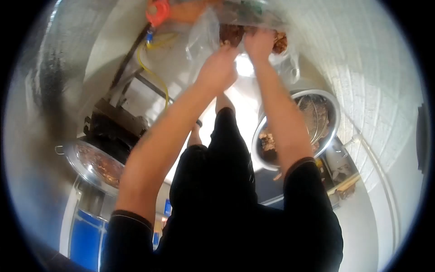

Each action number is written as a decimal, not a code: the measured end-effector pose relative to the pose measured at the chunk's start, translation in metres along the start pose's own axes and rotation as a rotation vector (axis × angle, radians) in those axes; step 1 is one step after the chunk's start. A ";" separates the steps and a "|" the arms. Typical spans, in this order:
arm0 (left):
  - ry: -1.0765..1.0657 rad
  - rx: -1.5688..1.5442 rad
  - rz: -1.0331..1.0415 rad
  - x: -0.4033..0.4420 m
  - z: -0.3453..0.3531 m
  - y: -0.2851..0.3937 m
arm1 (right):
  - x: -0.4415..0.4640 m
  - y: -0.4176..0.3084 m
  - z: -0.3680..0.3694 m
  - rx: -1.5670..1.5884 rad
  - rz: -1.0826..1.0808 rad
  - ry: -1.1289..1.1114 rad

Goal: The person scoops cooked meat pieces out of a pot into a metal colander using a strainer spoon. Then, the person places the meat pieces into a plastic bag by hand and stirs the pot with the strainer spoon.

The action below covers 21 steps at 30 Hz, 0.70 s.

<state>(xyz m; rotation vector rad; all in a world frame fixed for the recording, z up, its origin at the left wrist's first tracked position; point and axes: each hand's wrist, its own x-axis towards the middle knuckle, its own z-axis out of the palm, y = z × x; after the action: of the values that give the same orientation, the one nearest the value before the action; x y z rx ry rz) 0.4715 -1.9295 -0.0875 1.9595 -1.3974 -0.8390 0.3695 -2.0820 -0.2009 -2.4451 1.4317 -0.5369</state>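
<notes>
Handle the clear plastic bag point(202, 37) by its film, using both hands. Maintain even tension between the two grip points; uneven pull is likely to tilt the bag and spill the brown pieces point(280, 42). Keep the fingers clear of the contents where possible.

Hand positions: the left hand point(220, 69) is curled, with its fingers at the near side of the bag. The right hand point(259, 44) is bent downward just beside it, at the brown pieces. Blur hides the fingertips; whether either hand pinches film or pieces cannot be determined.

Bag location: ahead of the person, beyond the far rim of the metal pot point(336, 115), which contains a mesh strainer point(316, 119). The surface beneath the bag is indistinct.
</notes>
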 end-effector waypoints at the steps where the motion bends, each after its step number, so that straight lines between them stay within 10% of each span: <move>1: -0.120 0.101 -0.060 0.032 0.026 -0.012 | 0.015 0.009 -0.004 -0.044 -0.074 -0.080; 5: -0.333 0.458 -0.335 0.086 0.068 -0.033 | 0.055 0.032 0.007 -0.064 -0.517 -0.229; 9: -0.419 0.826 -0.327 0.083 0.075 -0.039 | 0.057 0.018 0.007 -0.239 -0.429 -0.507; 12: -0.097 0.926 -0.306 0.063 0.094 -0.069 | 0.050 0.022 0.018 -0.389 -0.552 -0.306; 15: 0.040 0.728 -0.198 0.068 0.093 -0.097 | 0.065 -0.011 -0.011 -0.528 -0.368 -0.671; 17: -0.308 0.551 -0.462 0.084 0.070 -0.079 | 0.061 0.006 0.022 -0.399 -0.008 -0.872; 21: -0.370 0.539 -0.523 0.088 0.073 -0.091 | 0.033 0.027 0.051 -0.078 0.111 -0.202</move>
<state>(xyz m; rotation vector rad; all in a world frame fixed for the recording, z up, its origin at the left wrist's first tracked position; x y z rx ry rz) 0.4910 -1.9956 -0.2171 2.7696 -1.4341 -1.1978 0.3856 -2.1218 -0.2512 -2.3806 1.5168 -0.2069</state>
